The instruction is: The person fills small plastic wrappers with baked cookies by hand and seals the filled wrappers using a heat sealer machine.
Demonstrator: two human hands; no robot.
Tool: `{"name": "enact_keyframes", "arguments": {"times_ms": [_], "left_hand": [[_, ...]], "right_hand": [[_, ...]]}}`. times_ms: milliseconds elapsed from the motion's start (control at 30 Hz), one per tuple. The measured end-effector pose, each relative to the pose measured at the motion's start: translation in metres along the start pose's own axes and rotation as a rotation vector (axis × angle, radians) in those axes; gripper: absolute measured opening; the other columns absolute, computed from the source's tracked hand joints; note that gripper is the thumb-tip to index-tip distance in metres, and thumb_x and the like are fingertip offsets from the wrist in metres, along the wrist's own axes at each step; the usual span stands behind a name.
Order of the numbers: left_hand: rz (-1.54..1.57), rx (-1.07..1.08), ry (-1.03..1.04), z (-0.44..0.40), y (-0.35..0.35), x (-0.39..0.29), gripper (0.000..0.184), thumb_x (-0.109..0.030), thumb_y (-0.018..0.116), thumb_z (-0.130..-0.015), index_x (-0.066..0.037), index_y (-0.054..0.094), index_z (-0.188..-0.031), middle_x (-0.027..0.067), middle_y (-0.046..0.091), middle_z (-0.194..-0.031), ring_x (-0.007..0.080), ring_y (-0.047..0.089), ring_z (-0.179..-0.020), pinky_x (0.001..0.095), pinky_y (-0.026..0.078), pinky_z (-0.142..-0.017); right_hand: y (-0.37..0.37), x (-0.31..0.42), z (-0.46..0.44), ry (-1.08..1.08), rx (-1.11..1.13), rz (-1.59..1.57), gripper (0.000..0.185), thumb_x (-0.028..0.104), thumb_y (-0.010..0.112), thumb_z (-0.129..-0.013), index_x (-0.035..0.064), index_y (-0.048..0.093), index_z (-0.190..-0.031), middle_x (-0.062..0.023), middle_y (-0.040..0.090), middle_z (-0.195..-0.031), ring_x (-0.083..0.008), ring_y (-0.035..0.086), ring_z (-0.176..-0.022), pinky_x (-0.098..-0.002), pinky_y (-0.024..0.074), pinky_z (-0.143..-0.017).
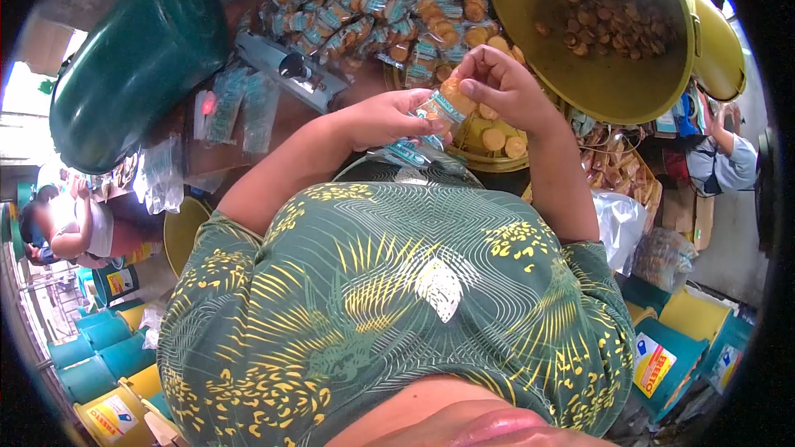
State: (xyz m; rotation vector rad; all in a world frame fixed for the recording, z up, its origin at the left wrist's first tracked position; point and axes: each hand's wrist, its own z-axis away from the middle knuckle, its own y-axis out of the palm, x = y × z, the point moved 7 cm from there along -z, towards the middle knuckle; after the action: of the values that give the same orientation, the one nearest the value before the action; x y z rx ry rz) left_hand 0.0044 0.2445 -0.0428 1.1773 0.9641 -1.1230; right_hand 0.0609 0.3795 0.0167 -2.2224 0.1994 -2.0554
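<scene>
My left hand grips a small clear plastic packet with teal print, in front of my chest. My right hand pinches round golden biscuits at the packet's upper end; whether they are fully inside is hard to tell. Below the hands, loose biscuits lie in a yellow tub. More printed packets rest near my body under the left hand. Beyond the hands is a large heap of filled biscuit packets.
A big yellow tub with loose biscuits tilts at upper right. At left are a dark green barrel, a grey metal device and flat printed bags. Other people sit at both sides. Labelled buckets stand behind.
</scene>
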Motion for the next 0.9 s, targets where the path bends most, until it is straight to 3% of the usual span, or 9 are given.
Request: {"name": "enact_keyframes", "arguments": {"times_ms": [167, 267, 367, 467, 567, 667, 767, 867, 900], "left_hand": [[0.061, 0.004, 0.010, 0.000, 0.002, 0.002, 0.052, -0.020, 0.070, -0.091, -0.005, 0.048, -0.135, 0.0005, 0.064, -0.113, 0.0075, 0.058, -0.097, 0.0245, 0.047, -0.083], [0.072, -0.018, 0.040, -0.001, 0.003, 0.003, 0.056, -0.017, 0.074, -0.087, -0.005, 0.047, -0.135, 0.0010, 0.063, -0.114, 0.0090, 0.058, -0.099, 0.0255, 0.047, -0.088], [0.072, -0.022, 0.074, -0.004, 0.003, 0.002, 0.057, -0.016, 0.076, -0.085, -0.005, 0.048, -0.133, 0.0007, 0.062, -0.113, 0.0104, 0.059, -0.100, 0.0270, 0.046, -0.091], [0.060, -0.075, 0.044, -0.004, -0.002, -0.002, 0.056, -0.016, 0.078, -0.083, -0.006, 0.049, -0.130, 0.0010, 0.063, -0.111, 0.0103, 0.058, -0.101, 0.0278, 0.046, -0.092], [0.087, -0.114, 0.076, -0.005, -0.004, -0.007, 0.055, -0.015, 0.079, -0.082, -0.006, 0.051, -0.128, 0.0009, 0.063, -0.108, 0.0105, 0.059, -0.101, 0.0293, 0.046, -0.093], [0.102, -0.003, 0.094, -0.017, -0.004, 0.004, 0.053, -0.013, 0.079, -0.081, -0.006, 0.051, -0.126, 0.0019, 0.064, -0.108, 0.0119, 0.060, -0.101, 0.0306, 0.048, -0.092], [0.175, -0.054, 0.076, -0.017, -0.005, 0.006, 0.052, -0.011, 0.078, -0.082, -0.005, 0.051, -0.126, 0.0038, 0.066, -0.108, 0.0146, 0.063, -0.101, 0.0320, 0.050, -0.091], [0.245, -0.059, 0.058, -0.021, -0.015, 0.017, 0.051, -0.009, 0.077, -0.082, -0.005, 0.051, -0.127, 0.0058, 0.066, -0.110, 0.0163, 0.064, -0.100, 0.0328, 0.052, -0.090], [0.255, -0.049, 0.079, -0.022, -0.018, 0.019, 0.052, -0.008, 0.077, -0.083, -0.005, 0.051, -0.128, 0.0058, 0.067, -0.109, 0.0166, 0.065, -0.100, 0.0331, 0.052, -0.090]], "right_hand": [[-0.001, -0.022, -0.003, 0.042, -0.045, 0.205, 0.018, 0.013, 0.072, -0.089, 0.0030, 0.060, -0.099, 0.0012, 0.060, -0.087, -0.0073, 0.056, -0.080, -0.0239, 0.0481, -0.073], [0.007, -0.017, -0.001, 0.038, -0.042, -0.002, 0.015, 0.014, 0.072, -0.089, 0.0034, 0.062, -0.095, 0.0015, 0.060, -0.085, -0.0079, 0.056, -0.078, -0.0240, 0.0481, -0.073], [0.012, -0.022, -0.003, 0.087, -0.007, 0.102, 0.014, 0.014, 0.071, -0.089, 0.0022, 0.063, -0.092, 0.0001, 0.062, -0.086, -0.0107, 0.058, -0.078, -0.0245, 0.0485, -0.074], [0.017, 0.010, -0.001, -0.274, -0.071, 0.343, 0.015, 0.014, 0.070, -0.089, 0.0011, 0.063, -0.090, -0.0022, 0.063, -0.086, -0.0130, 0.059, -0.079, -0.0267, 0.0491, -0.074], [0.021, 0.024, 0.000, -0.186, -0.118, 0.639, 0.017, 0.014, 0.070, -0.089, 0.0001, 0.062, -0.093, -0.0058, 0.063, -0.086, -0.0154, 0.061, -0.082, -0.0285, 0.0495, -0.076], [0.010, 0.020, 0.002, -0.096, -0.279, 0.380, 0.017, 0.014, 0.070, -0.088, 0.0009, 0.061, -0.095, -0.0088, 0.062, -0.085, -0.0152, 0.061, -0.084, -0.0297, 0.0495, -0.076], [-0.010, 0.012, 0.003, -0.196, -0.315, 0.444, 0.013, 0.012, 0.066, -0.091, 0.0031, 0.061, -0.099, -0.0059, 0.061, -0.090, -0.0158, 0.058, -0.080, -0.0322, 0.0486, -0.076], [-0.056, -0.054, 0.010, 0.016, -0.378, 0.806, 0.018, 0.015, 0.068, -0.089, 0.0036, 0.061, -0.102, -0.0102, 0.064, -0.094, -0.0191, 0.061, -0.084, -0.0342, 0.0494, -0.076], [-0.061, -0.080, 0.017, 0.123, -0.310, 0.938, 0.022, 0.018, 0.069, -0.089, 0.0035, 0.062, -0.103, -0.0131, 0.065, -0.097, -0.0251, 0.062, -0.087, -0.0359, 0.0500, -0.079]]}}
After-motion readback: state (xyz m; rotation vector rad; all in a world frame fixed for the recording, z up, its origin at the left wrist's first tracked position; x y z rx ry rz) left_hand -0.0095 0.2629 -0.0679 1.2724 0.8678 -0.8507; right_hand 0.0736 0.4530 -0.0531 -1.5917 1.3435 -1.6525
